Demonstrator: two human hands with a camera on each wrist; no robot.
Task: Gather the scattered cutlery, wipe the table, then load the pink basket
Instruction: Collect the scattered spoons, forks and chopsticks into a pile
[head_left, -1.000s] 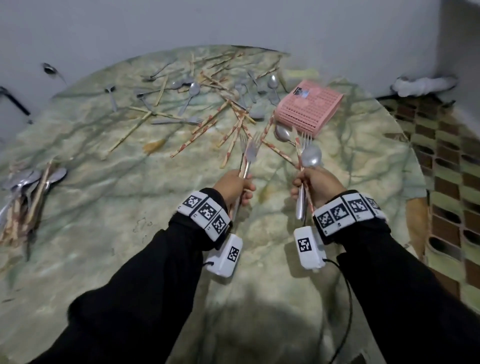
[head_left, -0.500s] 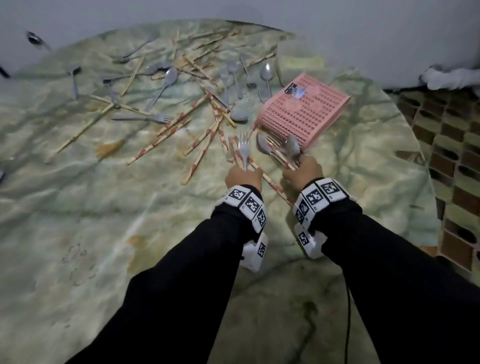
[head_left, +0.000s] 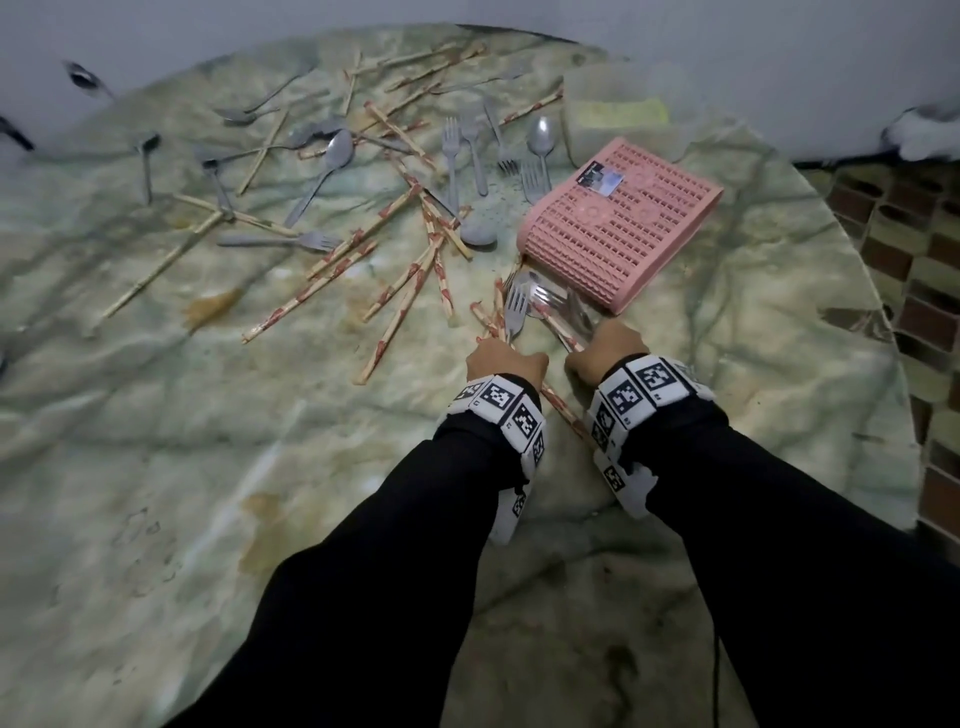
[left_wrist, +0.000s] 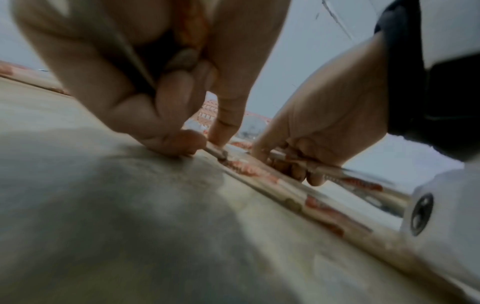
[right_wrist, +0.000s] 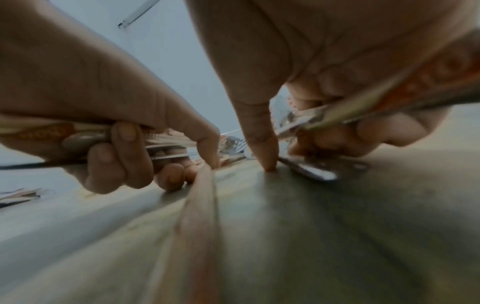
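Observation:
My left hand (head_left: 506, 358) grips a bundle of forks (head_left: 516, 306) and red-printed chopsticks, knuckles low over the marble table (head_left: 260, 441). In the left wrist view its thumb and index finger (left_wrist: 223, 127) reach down onto a loose chopstick (left_wrist: 324, 207) lying on the table. My right hand (head_left: 602, 348) holds spoons, a fork and chopsticks (head_left: 563, 312), and its index finger (right_wrist: 267, 152) presses on the table. The pink basket (head_left: 623, 218) lies upside down just beyond both hands. Several forks, spoons and chopsticks (head_left: 337, 265) lie scattered further back.
A pale folded cloth (head_left: 613, 119) lies behind the basket. Brown stains (head_left: 213, 306) mark the table on the left and nearer me. The table's rounded edge runs along the right, with tiled floor (head_left: 924, 270) below it.
Both hands have come down from mid-air to the table in front of the basket and moved close together, still holding their bundles. The fingers now touch the chopstick between them.

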